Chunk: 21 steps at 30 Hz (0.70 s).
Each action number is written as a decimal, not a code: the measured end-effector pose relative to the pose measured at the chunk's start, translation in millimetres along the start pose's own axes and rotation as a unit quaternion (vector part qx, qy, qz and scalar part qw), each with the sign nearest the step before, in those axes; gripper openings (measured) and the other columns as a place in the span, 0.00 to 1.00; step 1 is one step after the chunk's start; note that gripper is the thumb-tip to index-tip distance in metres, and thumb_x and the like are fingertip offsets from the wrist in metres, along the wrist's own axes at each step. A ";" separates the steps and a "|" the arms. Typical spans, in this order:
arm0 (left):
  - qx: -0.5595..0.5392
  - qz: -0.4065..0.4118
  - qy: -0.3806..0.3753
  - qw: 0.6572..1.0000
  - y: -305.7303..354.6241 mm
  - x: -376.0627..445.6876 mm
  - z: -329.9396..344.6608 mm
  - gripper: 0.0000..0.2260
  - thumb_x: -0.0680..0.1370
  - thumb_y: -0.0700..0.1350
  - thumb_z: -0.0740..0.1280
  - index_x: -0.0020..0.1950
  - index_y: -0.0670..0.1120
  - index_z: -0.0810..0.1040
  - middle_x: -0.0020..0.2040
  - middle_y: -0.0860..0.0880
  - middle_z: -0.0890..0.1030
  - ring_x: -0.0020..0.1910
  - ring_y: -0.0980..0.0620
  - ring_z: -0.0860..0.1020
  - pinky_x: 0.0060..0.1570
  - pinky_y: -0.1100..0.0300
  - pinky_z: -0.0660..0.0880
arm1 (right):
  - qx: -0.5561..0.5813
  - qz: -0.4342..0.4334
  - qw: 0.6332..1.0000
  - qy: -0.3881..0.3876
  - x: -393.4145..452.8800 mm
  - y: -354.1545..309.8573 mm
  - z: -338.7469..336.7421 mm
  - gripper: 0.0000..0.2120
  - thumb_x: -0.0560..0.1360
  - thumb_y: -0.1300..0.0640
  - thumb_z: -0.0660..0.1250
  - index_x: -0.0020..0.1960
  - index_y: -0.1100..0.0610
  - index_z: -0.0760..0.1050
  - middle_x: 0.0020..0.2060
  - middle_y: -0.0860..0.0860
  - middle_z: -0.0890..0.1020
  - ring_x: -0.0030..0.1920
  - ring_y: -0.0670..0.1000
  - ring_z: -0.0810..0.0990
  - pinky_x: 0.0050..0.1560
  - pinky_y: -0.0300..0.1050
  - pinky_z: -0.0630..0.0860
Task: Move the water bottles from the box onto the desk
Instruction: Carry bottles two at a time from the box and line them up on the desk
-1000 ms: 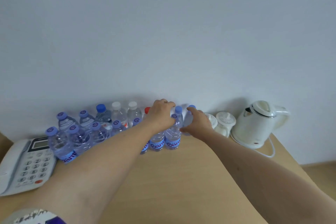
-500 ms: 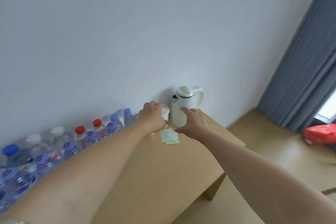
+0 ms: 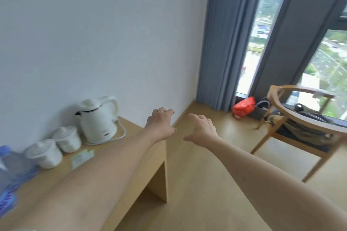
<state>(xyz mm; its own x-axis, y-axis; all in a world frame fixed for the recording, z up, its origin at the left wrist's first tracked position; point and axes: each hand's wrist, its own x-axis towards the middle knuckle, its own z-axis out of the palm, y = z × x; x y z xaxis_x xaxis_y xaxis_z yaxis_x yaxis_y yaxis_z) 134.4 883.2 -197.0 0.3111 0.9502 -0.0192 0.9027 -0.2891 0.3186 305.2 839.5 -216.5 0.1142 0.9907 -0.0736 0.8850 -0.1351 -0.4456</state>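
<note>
Only the blurred edge of the water bottles point(image 3: 9, 170) shows at the far left on the wooden desk point(image 3: 131, 165), clear plastic with blue labels and a blue cap. Both arms stretch forward past the desk's right end. My left hand point(image 3: 161, 125) hovers over the desk corner, fingers curled and apart, holding nothing. My right hand point(image 3: 201, 130) is beside it over the floor, fingers spread, also empty. No box is in view.
A white kettle point(image 3: 97, 120) with its cord, two white lidded cups point(image 3: 56, 146) and a small green packet point(image 3: 82, 157) stand on the desk by the wall. A wooden chair point(image 3: 302, 127) holding bags, a red bag point(image 3: 244, 107) and grey curtains point(image 3: 221, 43) are at right.
My view has swung right, away from the bottle rows toward the window. Both hands let go of the bottles and moved right past the kettle, empty.
</note>
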 end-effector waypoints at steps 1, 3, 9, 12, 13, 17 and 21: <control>-0.003 0.015 -0.006 1.000 26.0 9.3 8.4 0.31 0.76 0.51 0.71 0.77 0.50 0.66 0.74 0.45 0.68 0.73 0.44 0.64 0.64 0.50 0.70 | 0.004 0.015 1.000 0.006 -2.2 24.9 -11.5 0.43 0.71 0.45 0.77 0.80 0.45 0.59 0.74 0.51 0.67 0.73 0.57 0.64 0.68 0.53 0.69; -0.002 0.042 -0.017 0.999 78.8 25.5 22.7 0.30 0.76 0.51 0.71 0.76 0.49 0.67 0.72 0.46 0.70 0.73 0.43 0.65 0.64 0.49 0.72 | 0.014 0.046 0.999 0.019 -8.4 73.1 -34.5 0.43 0.71 0.45 0.78 0.79 0.45 0.59 0.73 0.51 0.67 0.72 0.57 0.64 0.68 0.53 0.70; 0.023 0.156 -0.060 0.986 230.0 59.0 65.0 0.32 0.76 0.52 0.71 0.78 0.50 0.65 0.73 0.45 0.70 0.72 0.42 0.67 0.69 0.47 0.71 | 0.026 0.176 0.981 0.079 -43.2 202.5 -89.8 0.46 0.68 0.43 0.79 0.80 0.44 0.59 0.75 0.51 0.68 0.74 0.57 0.65 0.69 0.55 0.68; 0.023 0.220 -0.082 0.972 299.3 66.7 93.7 0.32 0.76 0.53 0.73 0.78 0.50 0.66 0.73 0.45 0.70 0.73 0.42 0.66 0.70 0.46 0.70 | 0.049 0.250 0.962 0.096 -65.7 260.6 -107.5 0.47 0.69 0.43 0.79 0.80 0.43 0.59 0.76 0.51 0.68 0.76 0.57 0.65 0.70 0.57 0.68; 0.024 0.242 -0.090 0.966 320.4 68.0 103.9 0.32 0.76 0.52 0.73 0.77 0.50 0.66 0.73 0.45 0.70 0.73 0.42 0.67 0.69 0.46 0.71 | 0.056 0.272 0.955 0.103 -72.9 278.0 -112.6 0.46 0.69 0.43 0.79 0.80 0.44 0.58 0.76 0.51 0.68 0.76 0.57 0.65 0.71 0.57 0.68; 0.033 0.329 -0.124 0.936 402.1 75.9 147.1 0.33 0.75 0.52 0.74 0.78 0.52 0.66 0.72 0.46 0.71 0.72 0.43 0.68 0.68 0.47 0.71 | 0.073 0.352 0.924 0.129 -100.5 342.0 -131.6 0.45 0.71 0.43 0.78 0.81 0.44 0.58 0.76 0.51 0.68 0.76 0.56 0.65 0.71 0.56 0.68; 0.020 0.391 -0.159 0.906 476.4 91.0 187.7 0.34 0.76 0.51 0.75 0.79 0.53 0.65 0.74 0.46 0.70 0.74 0.44 0.66 0.68 0.46 0.70 | 0.075 0.424 0.889 0.154 -119.5 401.4 -149.3 0.45 0.70 0.42 0.77 0.80 0.43 0.59 0.75 0.50 0.69 0.74 0.56 0.67 0.71 0.54 0.68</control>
<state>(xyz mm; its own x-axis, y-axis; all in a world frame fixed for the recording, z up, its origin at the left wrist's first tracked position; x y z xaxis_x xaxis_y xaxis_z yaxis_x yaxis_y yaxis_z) 648.5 810.1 -224.8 0.9246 0.3729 -0.0778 0.3775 -0.8697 0.3178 714.1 669.0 -253.4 0.8512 0.4844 -0.2020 0.3534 -0.8136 -0.4617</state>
